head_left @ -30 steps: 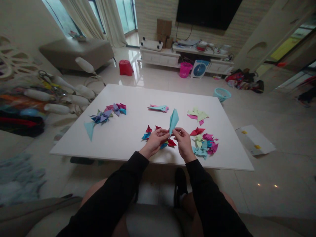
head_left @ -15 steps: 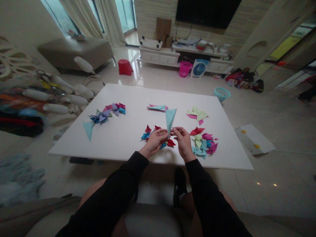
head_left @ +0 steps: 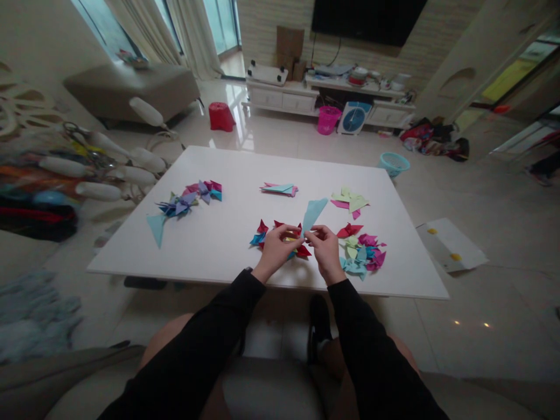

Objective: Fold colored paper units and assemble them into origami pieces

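A light blue folded paper (head_left: 314,213) stands up between my hands above the table, its narrow lower end pinched in my fingertips. My left hand (head_left: 279,248) is closed on that end from the left. My right hand (head_left: 324,249) is closed on it from the right. Under and behind my left hand lies a pile of red, blue and yellow folded paper pieces (head_left: 261,231), partly hidden. Just right of my right hand is a heap of magenta, pale green and blue folded papers (head_left: 362,255), with a red one (head_left: 349,230) behind it.
The white table (head_left: 210,245) also bears a flat stack of folded papers (head_left: 279,189), pale green and pink papers (head_left: 350,202), and purple and blue folded pieces (head_left: 184,201) at left. A light blue basket (head_left: 394,165) stands on the floor beyond the right corner.
The light blue paper has tilted to the right and turned, with its wide top now further right. Both hands stay in nearly the same place, still pinching its lower end.
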Demonstrator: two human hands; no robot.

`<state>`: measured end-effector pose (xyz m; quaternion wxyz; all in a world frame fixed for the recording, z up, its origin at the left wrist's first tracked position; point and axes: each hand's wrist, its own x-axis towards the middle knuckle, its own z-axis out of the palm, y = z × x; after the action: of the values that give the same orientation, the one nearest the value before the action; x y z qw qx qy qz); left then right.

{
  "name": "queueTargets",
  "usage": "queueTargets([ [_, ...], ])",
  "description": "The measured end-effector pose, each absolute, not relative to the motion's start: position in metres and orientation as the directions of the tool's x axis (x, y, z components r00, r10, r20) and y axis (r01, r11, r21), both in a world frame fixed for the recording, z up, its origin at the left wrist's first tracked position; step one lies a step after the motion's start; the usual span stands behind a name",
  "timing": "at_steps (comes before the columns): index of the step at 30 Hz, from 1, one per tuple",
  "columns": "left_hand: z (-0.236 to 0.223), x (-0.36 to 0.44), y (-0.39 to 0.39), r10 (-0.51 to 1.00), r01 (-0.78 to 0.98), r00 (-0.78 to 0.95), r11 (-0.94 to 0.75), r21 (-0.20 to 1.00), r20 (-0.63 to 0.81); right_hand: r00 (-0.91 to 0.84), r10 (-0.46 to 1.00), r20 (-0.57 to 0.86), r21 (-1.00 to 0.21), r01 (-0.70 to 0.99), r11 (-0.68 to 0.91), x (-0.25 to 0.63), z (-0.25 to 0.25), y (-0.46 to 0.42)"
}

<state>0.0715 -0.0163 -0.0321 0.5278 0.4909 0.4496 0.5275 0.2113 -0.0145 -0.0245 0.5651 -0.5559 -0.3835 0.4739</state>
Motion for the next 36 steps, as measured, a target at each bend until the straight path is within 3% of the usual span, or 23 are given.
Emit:
queueTargets([
  [6,-0.032,0.072,-0.017,0.999,-0.127,0.030,-0.037,0.991,0.041,0.197,0.979,-0.051,-0.994,-0.110,-0.029,0.209,-0.024,-0.014],
  [19,-0.045,0.074,-0.011,0.990,-0.451,0.067,0.141,0.881,-0.125,0.141,0.989,-0.038,-0.990,-0.137,-0.019,0.209,-0.024,-0.014],
  [36,-0.041,0.076,-0.012,0.983,-0.529,0.060,0.177,0.830,-0.172,0.220,0.971,-0.094,-0.984,-0.166,-0.058,0.208,-0.024,-0.013],
])
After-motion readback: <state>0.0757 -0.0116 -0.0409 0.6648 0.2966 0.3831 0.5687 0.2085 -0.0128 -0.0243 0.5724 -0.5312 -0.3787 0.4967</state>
